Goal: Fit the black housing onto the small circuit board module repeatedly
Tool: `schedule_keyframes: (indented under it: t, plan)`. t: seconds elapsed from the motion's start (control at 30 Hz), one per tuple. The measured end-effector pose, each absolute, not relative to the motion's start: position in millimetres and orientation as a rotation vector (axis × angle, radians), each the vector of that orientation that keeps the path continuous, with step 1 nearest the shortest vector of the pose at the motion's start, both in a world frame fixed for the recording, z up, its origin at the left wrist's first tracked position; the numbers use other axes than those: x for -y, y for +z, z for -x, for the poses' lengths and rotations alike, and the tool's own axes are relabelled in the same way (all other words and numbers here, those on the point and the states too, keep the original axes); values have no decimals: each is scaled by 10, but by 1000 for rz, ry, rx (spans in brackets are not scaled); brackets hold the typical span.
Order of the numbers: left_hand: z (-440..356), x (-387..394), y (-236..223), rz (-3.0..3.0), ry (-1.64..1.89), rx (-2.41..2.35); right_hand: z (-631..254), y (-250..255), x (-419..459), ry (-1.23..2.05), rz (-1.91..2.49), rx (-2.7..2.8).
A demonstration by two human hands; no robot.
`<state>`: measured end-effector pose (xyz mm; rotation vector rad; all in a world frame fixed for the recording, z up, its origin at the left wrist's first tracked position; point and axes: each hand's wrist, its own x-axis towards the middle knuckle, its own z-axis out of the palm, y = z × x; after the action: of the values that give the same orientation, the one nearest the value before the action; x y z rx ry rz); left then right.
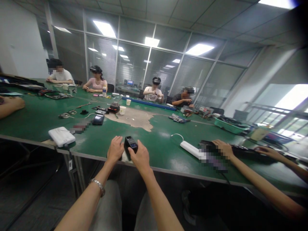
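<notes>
Near the table's front edge, a small black boxy device (131, 144) with a labelled top stands in front of me. My right hand (141, 155) grips it from the right, with the thumb over its near top edge. To its left, my left hand (115, 149) rests at the table edge with fingers extended and slightly bent, holding nothing that I can see. The device's underside and the fingers behind it are hidden.
On the green table (158, 150) lie a white power bank (62, 137), a black box with a cable (98, 119), paper cups (122, 110) and a white power strip (192, 150). A co-worker's hands (223, 149) work at right; several people sit across.
</notes>
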<state>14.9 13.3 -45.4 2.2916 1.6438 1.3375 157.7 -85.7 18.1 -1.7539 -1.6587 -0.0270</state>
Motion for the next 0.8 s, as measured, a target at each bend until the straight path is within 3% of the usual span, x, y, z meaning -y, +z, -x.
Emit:
schedule_keyframes:
  t: [0.47,0.8]
  plan:
    - [-156,-172,-487,-2310,1314,-1667,-1585,226,824,26,1803,1591]
    - [-156,-173,-494,-2304,1320,-1680,-1747,578,691,55,1632,1492]
